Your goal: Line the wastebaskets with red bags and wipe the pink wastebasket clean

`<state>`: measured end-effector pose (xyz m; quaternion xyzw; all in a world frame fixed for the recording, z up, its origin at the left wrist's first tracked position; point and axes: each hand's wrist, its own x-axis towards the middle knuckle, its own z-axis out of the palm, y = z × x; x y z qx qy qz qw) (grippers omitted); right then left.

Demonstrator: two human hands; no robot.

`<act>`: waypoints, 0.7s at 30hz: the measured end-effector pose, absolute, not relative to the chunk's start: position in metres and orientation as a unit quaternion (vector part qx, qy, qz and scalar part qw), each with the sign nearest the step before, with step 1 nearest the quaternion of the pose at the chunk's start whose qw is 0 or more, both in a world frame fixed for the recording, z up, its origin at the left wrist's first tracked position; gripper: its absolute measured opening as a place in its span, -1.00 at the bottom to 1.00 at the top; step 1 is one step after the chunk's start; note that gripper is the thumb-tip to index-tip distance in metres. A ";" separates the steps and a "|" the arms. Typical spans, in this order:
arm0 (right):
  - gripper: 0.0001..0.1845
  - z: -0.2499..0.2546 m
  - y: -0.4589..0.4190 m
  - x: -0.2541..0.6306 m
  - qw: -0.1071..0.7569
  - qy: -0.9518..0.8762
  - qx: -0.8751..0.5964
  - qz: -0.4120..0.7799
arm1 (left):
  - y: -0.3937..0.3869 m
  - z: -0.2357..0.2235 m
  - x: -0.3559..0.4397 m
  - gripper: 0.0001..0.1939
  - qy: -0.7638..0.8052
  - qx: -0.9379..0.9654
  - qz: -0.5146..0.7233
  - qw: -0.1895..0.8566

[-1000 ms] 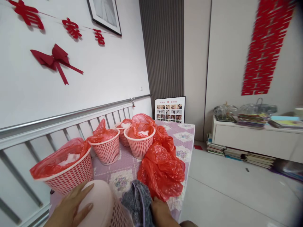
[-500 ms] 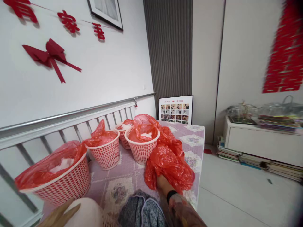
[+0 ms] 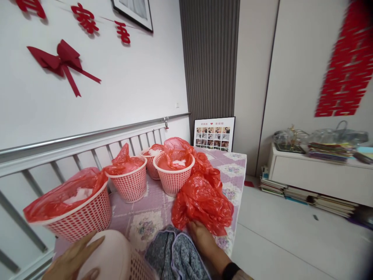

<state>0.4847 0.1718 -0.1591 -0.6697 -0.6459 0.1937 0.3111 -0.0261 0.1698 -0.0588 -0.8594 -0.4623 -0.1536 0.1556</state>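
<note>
My left hand (image 3: 71, 258) lies over the pale base of a pink plastic basket (image 3: 116, 249) tipped over at the bottom edge, its fingers and thumb gripping that base. My right hand (image 3: 201, 235) is at the near edge of a crumpled heap of red plastic bag (image 3: 204, 202). Its fingertips are partly hidden there, so I cannot make out whether they grip the plastic. Between the two hands lies a folded grey cloth (image 3: 175, 254) with purple edging. Straight beyond stands an upright pink basket (image 3: 174, 181) lined with red plastic, with something white inside.
More lined baskets stand along the left: a large one (image 3: 84, 217), a middle one (image 3: 131, 184) and one at the back (image 3: 151, 165). All rest on a purple patterned tablecloth (image 3: 233, 171). A white railing (image 3: 96, 163) runs behind. A low cabinet (image 3: 305, 171) is at right.
My right hand has drawn back toward me, out from the red plastic, and more of it shows. My left hand and the tipped basket have come further into view. The camera has shifted slightly.
</note>
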 end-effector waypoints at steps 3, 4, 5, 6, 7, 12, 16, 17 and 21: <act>-0.34 -0.146 0.142 0.461 0.284 -0.678 -0.654 0.179 | 0.161 -0.045 -0.010 -0.40 -0.493 -0.847 -0.152 0.127; -0.25 -0.143 0.133 0.450 0.270 -0.689 -0.645 0.191 | 0.158 -0.038 -0.004 -0.40 -0.508 -0.842 -0.141 0.112; -0.16 -0.141 0.125 0.438 0.245 -0.700 -0.637 0.211 | 0.154 -0.031 0.002 -0.39 -0.522 -0.837 -0.131 0.096; -0.09 -0.141 0.118 0.425 0.215 -0.708 -0.632 0.233 | 0.150 -0.023 0.007 -0.39 -0.534 -0.833 -0.125 0.080; -0.06 -0.144 0.112 0.414 0.188 -0.711 -0.631 0.248 | 0.147 -0.016 0.013 -0.39 -0.540 -0.830 -0.122 0.066; -0.60 -0.163 0.117 0.379 0.304 -0.663 -0.642 0.234 | 0.132 0.013 0.035 -0.33 -0.559 -0.821 -0.111 0.029; -0.84 -0.138 0.135 0.373 0.399 -0.611 -0.631 0.262 | 0.126 0.026 0.044 -0.28 -0.571 -0.816 -0.087 -0.005; -0.84 -0.123 0.135 0.371 0.420 -0.604 -0.624 0.266 | 0.125 0.028 0.045 -0.27 -0.573 -0.816 -0.081 -0.012; -0.77 -0.046 0.107 0.348 0.524 -0.594 -0.517 0.325 | 0.124 0.033 0.047 -0.27 -0.581 -0.810 -0.066 -0.028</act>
